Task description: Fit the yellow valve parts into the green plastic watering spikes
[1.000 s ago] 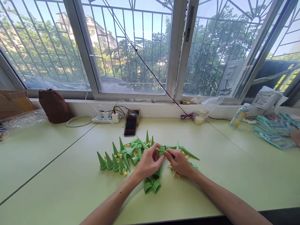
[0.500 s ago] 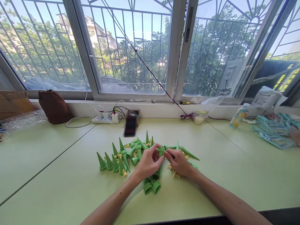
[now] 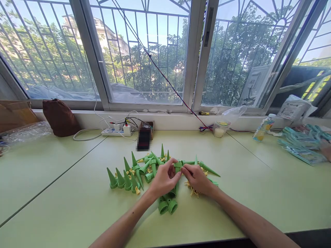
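My left hand (image 3: 165,177) is closed round a green plastic watering spike (image 3: 177,165), its ribbed collar showing above the fingers. Against the right side of that collar, my right hand (image 3: 198,177) is pinched shut; whatever lies between its fingertips is too small and hidden to name. Small yellow plastic pieces (image 3: 193,192) lie partly under my right hand. Several green cones (image 3: 120,181) stand point up at the left. More green spikes and yellow bits are heaped behind my hands. Two hollow green caps (image 3: 168,206) lie with round openings towards me, between my forearms.
A power strip (image 3: 116,131) with cables, a small box (image 3: 148,127) and a brown cloth bag (image 3: 59,119) line the window side. Farther right stand a jar (image 3: 219,130), a bottle (image 3: 264,127) and teal packaged items (image 3: 301,146), with another person's hand (image 3: 326,148) beside them.
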The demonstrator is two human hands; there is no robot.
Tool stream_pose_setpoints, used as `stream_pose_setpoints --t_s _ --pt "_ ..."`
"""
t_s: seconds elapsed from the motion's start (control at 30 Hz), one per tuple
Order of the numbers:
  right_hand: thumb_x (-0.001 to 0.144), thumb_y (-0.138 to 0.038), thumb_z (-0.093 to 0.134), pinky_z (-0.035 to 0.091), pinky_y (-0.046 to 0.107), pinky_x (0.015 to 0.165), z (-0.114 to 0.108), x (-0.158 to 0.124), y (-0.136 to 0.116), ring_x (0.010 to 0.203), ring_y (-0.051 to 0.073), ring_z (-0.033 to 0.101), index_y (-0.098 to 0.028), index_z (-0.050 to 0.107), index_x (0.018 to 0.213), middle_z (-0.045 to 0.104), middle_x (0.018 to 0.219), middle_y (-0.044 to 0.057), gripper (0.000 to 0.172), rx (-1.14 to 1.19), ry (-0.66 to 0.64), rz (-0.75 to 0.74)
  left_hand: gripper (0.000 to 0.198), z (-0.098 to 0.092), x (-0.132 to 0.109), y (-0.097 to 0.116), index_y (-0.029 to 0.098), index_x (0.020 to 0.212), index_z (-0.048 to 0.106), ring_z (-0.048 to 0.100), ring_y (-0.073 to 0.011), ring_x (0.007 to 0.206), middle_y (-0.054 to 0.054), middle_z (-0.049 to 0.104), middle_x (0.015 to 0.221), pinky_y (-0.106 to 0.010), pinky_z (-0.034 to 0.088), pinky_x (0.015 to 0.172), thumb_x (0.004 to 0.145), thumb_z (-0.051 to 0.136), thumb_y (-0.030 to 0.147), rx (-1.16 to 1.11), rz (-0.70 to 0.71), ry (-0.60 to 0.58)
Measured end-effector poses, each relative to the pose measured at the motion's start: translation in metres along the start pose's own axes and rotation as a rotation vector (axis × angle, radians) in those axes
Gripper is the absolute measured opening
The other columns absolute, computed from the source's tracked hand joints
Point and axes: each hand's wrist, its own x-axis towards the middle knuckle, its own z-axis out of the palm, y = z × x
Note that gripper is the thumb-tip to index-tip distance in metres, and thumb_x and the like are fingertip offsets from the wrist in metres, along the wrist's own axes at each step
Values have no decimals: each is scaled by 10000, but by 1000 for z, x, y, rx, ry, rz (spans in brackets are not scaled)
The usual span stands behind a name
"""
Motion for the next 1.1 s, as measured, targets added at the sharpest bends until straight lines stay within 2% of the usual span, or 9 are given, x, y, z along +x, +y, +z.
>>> stream_pose_setpoints --t_s 1.1 --pt "1012 -355 379 263 247 517 0 1 1 526 104 334 -196 346 643 405 574 -43 403 -7 -14 -14 230 -1 0 2 187 1017 526 394 -102 529 72 423 575 -211 304 495 832 577 314 -4 4 -4"
